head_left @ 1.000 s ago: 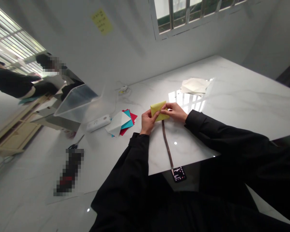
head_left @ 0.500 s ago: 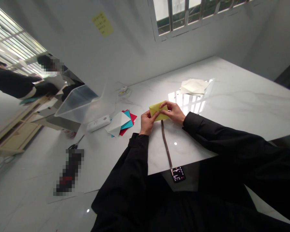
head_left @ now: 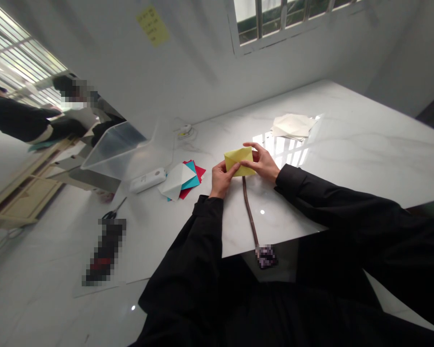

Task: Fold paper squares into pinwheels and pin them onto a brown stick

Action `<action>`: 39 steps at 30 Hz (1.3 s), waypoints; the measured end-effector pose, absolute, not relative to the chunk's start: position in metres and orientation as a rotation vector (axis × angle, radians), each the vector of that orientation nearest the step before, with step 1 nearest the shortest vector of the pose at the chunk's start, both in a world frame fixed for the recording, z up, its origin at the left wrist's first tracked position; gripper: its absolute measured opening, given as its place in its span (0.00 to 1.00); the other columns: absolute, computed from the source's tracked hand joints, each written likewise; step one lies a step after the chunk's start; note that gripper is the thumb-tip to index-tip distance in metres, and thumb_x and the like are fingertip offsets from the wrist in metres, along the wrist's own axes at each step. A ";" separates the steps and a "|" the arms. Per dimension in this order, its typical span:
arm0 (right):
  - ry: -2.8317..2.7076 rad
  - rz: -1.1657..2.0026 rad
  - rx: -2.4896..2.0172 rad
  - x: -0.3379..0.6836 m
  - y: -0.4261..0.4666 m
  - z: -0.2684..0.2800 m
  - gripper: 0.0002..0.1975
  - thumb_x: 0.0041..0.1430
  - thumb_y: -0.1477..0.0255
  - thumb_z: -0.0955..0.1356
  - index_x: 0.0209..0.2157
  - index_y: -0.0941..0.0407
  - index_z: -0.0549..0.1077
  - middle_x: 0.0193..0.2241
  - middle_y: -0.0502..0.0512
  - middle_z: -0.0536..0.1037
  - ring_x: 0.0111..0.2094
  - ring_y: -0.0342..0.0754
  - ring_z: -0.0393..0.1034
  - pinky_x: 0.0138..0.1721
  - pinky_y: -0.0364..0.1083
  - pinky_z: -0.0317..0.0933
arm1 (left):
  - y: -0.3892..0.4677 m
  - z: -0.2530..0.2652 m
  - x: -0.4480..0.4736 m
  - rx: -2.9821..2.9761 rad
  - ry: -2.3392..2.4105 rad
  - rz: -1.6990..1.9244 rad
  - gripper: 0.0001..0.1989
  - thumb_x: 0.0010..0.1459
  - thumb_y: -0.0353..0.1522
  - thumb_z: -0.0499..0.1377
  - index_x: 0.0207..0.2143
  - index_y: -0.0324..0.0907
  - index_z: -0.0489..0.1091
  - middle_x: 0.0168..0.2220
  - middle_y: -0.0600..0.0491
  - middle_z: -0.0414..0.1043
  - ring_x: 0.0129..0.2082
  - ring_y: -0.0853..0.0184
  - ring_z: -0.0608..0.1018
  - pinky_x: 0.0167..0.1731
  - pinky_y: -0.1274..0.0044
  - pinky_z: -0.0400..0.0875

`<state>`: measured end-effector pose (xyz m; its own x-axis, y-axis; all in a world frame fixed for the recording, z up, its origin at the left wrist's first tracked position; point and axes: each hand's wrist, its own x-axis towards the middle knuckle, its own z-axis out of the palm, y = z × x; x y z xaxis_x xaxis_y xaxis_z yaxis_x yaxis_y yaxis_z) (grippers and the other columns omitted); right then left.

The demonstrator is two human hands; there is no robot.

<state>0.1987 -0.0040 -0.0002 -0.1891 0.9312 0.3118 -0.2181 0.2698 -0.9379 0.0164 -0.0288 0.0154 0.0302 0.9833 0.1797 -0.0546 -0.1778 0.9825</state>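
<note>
A small yellow paper envelope [head_left: 239, 156], with diagonal fold lines on its face, is held up above the marble-patterned table. My left hand [head_left: 222, 177] grips its lower left side, thumb lying across the front. At the right side my right hand [head_left: 264, 164] pinches it, thumb on the front near the middle, index finger raised off the top edge and other fingers behind. Below the envelope a thin brown stick-like strip [head_left: 249, 212] runs toward the table's front edge. A fan of white, blue and red paper envelopes [head_left: 183, 179] lies left of my left hand.
Cream paper pieces [head_left: 292, 126] lie piled behind my right hand. Leftward are a white elongated device [head_left: 148, 180], a clear plastic bin [head_left: 110, 152], scissors [head_left: 114, 209] and a blurred-out dark object [head_left: 104, 253]. Two people work at the far left.
My right index finger has lifted from the envelope's front to above its top edge, uncovering more of the yellow face. My left hand keeps its hold. The view has shifted slightly.
</note>
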 end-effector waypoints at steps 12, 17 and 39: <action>-1.355 1.324 -0.788 0.202 -0.007 0.007 0.30 0.45 0.51 0.82 0.43 0.57 0.80 0.46 0.62 0.86 0.47 0.59 0.80 0.54 0.60 0.75 | -0.028 0.016 0.015 1.324 1.067 1.334 0.27 0.44 0.47 0.78 0.41 0.37 0.84 0.39 0.47 0.85 0.38 0.62 0.82 0.43 0.71 0.78; -1.379 1.301 -0.804 0.202 -0.008 0.007 0.28 0.46 0.50 0.81 0.41 0.57 0.80 0.43 0.61 0.85 0.46 0.58 0.80 0.52 0.59 0.75 | -0.028 0.016 0.014 1.315 1.070 1.315 0.27 0.44 0.46 0.78 0.41 0.37 0.83 0.39 0.47 0.85 0.37 0.62 0.82 0.42 0.72 0.77; -1.376 1.269 -0.768 0.201 -0.007 0.007 0.26 0.45 0.51 0.81 0.34 0.56 0.76 0.32 0.53 0.80 0.34 0.48 0.73 0.37 0.48 0.70 | -0.026 0.012 0.014 1.323 1.063 1.309 0.29 0.44 0.47 0.79 0.43 0.37 0.83 0.40 0.47 0.84 0.37 0.62 0.82 0.44 0.71 0.77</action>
<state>0.2006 -0.0065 0.0071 -0.2304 0.9350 0.2696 -0.1930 0.2276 -0.9544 0.0143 -0.0258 0.0123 0.0457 0.9853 0.1646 -0.0413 -0.1627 0.9858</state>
